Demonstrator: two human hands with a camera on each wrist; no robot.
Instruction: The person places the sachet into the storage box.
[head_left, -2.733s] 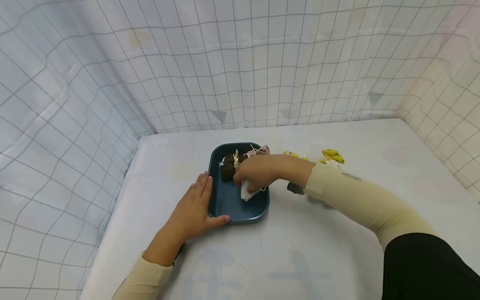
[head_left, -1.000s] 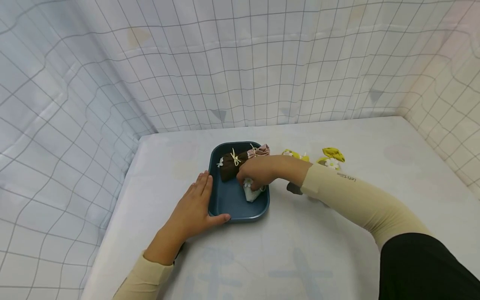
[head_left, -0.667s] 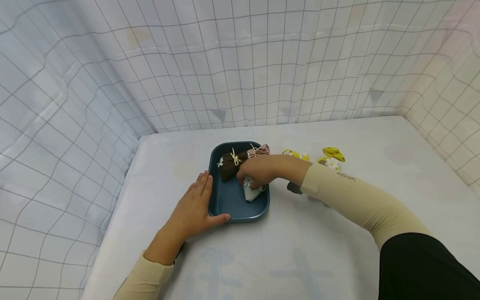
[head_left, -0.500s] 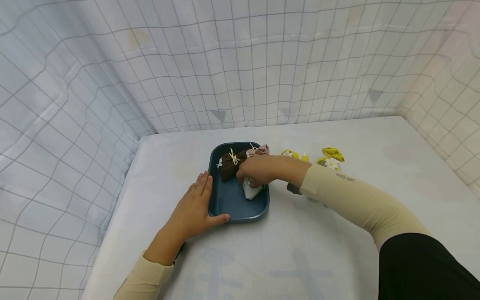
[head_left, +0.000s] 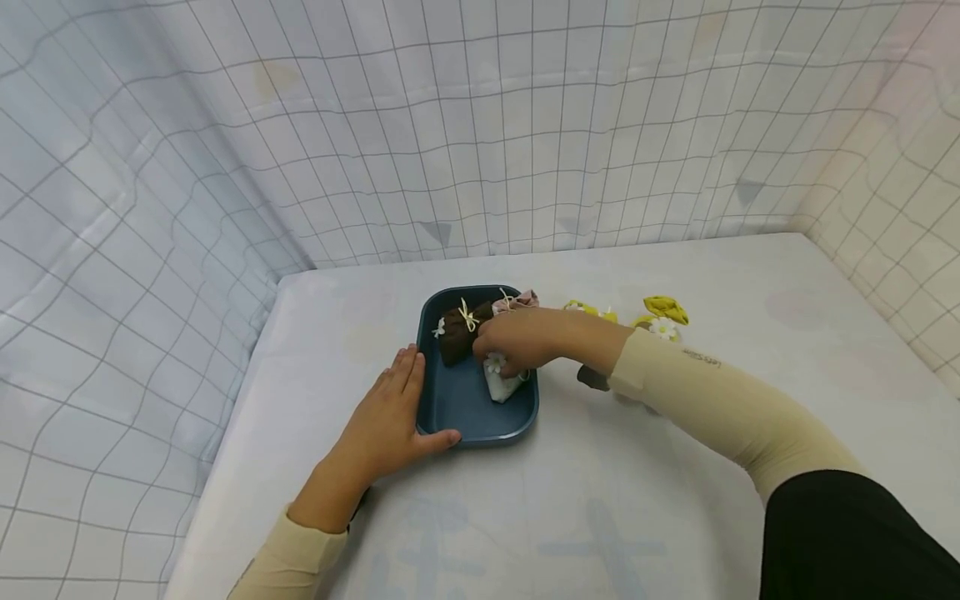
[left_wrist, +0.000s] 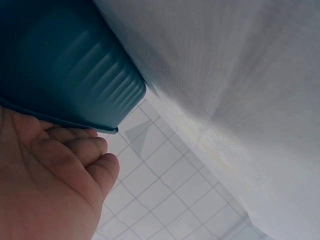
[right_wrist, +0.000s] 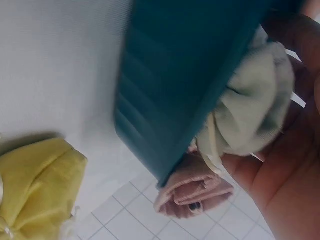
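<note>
A dark blue tray point(head_left: 457, 408) sits on the white table. My left hand point(head_left: 397, 408) lies flat against the tray's left rim with its thumb along the front rim; the left wrist view shows the palm point(left_wrist: 50, 185) beside the tray's ribbed wall point(left_wrist: 65, 65). My right hand point(head_left: 501, 363) reaches in from the right and grips the gathered top of a white pouch point(head_left: 501, 387) with a small flower, which stands by the tray's right wall. In the right wrist view the white pouch point(right_wrist: 255, 115) sits in my curled fingers point(right_wrist: 287, 175). A brown pouch point(head_left: 456, 328) lies at the tray's back.
A pink pouch point(head_left: 523, 299) rests at the tray's back right corner, also the pink pouch point(right_wrist: 192, 192) over the tray wall point(right_wrist: 165, 95). Two yellow pouches point(head_left: 592, 311) point(head_left: 664, 312) lie on the table right of the tray. Checked cloth walls point(head_left: 480, 125) enclose the table.
My right hand has drawn the white pouch back toward the tray's right wall and stood it there, still gripping it. The left hand and tray have not moved.
</note>
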